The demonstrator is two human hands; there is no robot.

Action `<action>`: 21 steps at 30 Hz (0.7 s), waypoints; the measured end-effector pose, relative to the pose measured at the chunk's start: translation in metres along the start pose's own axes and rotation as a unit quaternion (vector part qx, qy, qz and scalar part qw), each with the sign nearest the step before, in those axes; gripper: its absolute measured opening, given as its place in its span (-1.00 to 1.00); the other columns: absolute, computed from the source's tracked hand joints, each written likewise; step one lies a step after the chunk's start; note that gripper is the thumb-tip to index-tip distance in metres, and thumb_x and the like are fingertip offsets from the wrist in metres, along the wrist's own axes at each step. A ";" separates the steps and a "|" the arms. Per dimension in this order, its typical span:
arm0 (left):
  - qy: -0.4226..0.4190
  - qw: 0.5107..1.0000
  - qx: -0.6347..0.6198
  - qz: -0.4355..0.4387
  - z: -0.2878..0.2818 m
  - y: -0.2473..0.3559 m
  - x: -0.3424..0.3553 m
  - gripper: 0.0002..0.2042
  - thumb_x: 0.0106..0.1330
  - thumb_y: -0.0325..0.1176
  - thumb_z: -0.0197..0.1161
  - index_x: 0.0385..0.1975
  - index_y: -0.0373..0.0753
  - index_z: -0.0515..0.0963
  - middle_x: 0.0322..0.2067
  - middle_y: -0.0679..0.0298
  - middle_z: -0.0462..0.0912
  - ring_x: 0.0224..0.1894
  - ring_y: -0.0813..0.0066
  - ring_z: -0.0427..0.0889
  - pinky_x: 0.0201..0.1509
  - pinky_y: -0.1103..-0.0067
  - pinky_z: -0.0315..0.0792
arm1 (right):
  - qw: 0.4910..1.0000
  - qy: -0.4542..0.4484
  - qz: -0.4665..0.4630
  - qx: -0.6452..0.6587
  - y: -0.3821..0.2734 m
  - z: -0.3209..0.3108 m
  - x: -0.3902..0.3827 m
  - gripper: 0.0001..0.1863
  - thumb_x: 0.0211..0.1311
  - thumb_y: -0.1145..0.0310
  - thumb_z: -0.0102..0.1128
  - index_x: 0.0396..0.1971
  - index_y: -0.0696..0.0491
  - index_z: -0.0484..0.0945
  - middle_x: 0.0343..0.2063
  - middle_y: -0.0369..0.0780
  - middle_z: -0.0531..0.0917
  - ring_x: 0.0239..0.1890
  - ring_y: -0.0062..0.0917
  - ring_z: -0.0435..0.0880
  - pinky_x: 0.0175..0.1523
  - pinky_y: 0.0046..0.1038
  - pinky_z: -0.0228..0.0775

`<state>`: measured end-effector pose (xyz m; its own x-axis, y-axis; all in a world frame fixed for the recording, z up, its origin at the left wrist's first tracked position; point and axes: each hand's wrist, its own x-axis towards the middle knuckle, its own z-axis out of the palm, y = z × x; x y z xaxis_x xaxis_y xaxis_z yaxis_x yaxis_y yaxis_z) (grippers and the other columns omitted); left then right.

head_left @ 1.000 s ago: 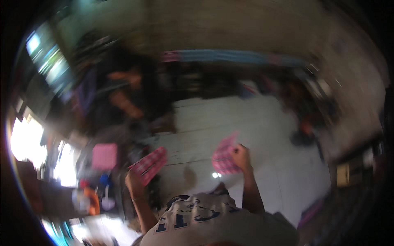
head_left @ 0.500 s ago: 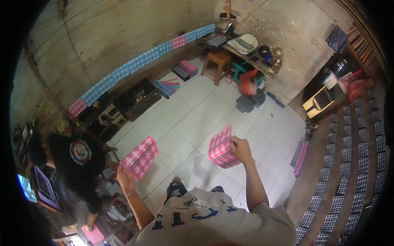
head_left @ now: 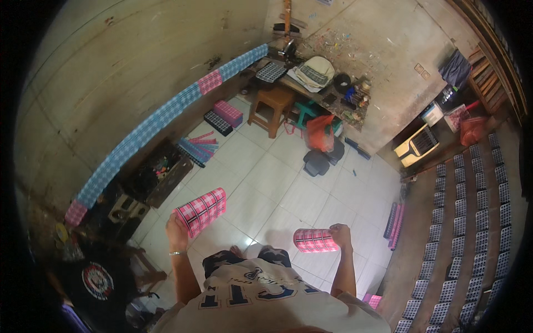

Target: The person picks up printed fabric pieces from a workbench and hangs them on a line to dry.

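Change since earlier frame: the pink plaid roll (head_left: 315, 240) in the right hand (head_left: 340, 236) has turned from tilted upright to nearly level; the room beyond the hands has shifted little.
Head view, left hand (head_left: 176, 228): closed round the lower end of a pink plaid bundle (head_left: 201, 212); bundle's long axis climbs up and right, away from the hand.
Head view, right hand: closed round the right end of the pink plaid roll; roll's long axis lies level, pointing left from the hand toward the bundle.
Roll relative to bundle: lower and to the right, well apart, white tiled floor (head_left: 277, 188) between them.
Nearer hand: each piece already has its own hand; neither hand touches the other piece.
Wooden stool (head_left: 272, 108) relative to bundle: far above and right, by the cluttered workbench (head_left: 327, 94).
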<state>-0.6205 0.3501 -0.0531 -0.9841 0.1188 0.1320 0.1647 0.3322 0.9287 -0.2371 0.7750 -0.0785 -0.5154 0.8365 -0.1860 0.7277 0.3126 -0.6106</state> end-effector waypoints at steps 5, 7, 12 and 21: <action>-0.042 0.842 -0.485 -0.232 0.083 0.019 0.126 -0.89 0.32 -0.44 -0.02 -0.41 -0.26 0.44 -0.50 0.42 0.46 -0.45 0.68 0.47 -0.36 0.64 0.40 | 0.991 0.011 0.009 -0.133 -0.010 0.011 0.078 -0.83 -0.09 0.40 0.12 -0.49 0.11 0.65 -0.50 -0.03 0.64 -0.38 -0.21 0.65 -0.22 -0.32 0.49; -0.065 0.829 -0.490 -0.261 0.116 0.022 0.170 -0.90 0.32 -0.46 -0.02 -0.39 -0.26 0.44 -0.49 0.42 0.46 -0.43 0.70 0.46 -0.37 0.66 0.40 | 0.986 0.015 0.027 -0.166 -0.014 0.019 0.127 -0.83 -0.07 0.40 0.07 -0.54 0.09 0.65 -0.52 -0.02 0.64 -0.38 -0.19 0.64 -0.21 -0.29 0.49; -0.050 0.905 -0.384 -0.175 0.216 0.042 0.253 -0.89 0.30 -0.50 -0.03 -0.43 -0.30 0.45 -0.59 0.41 0.35 -0.54 0.69 0.36 -0.44 0.70 0.34 | 0.980 0.054 0.082 -0.171 -0.046 0.029 0.262 -0.84 -0.07 0.42 0.06 -0.62 0.08 0.63 -0.58 -0.04 0.61 -0.42 -0.18 0.63 -0.24 -0.29 0.47; -0.030 0.808 -0.524 -0.267 0.323 0.098 0.414 -0.90 0.28 -0.50 0.01 -0.44 -0.33 0.45 -0.60 0.47 0.42 -0.60 0.71 0.37 -0.54 0.73 0.30 | 0.986 -0.019 -0.138 0.090 -0.214 -0.008 0.540 -0.89 -0.08 0.56 0.09 -0.55 0.17 0.61 -0.60 -0.19 0.64 -0.49 -0.54 0.59 -0.34 -0.52 0.40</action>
<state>-0.9902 0.7341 -0.0191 -0.8857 0.2765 -0.3730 -0.4610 -0.6192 0.6357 -0.6675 1.1634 -0.0426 -0.7013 0.7126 -0.0197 0.4668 0.4382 -0.7682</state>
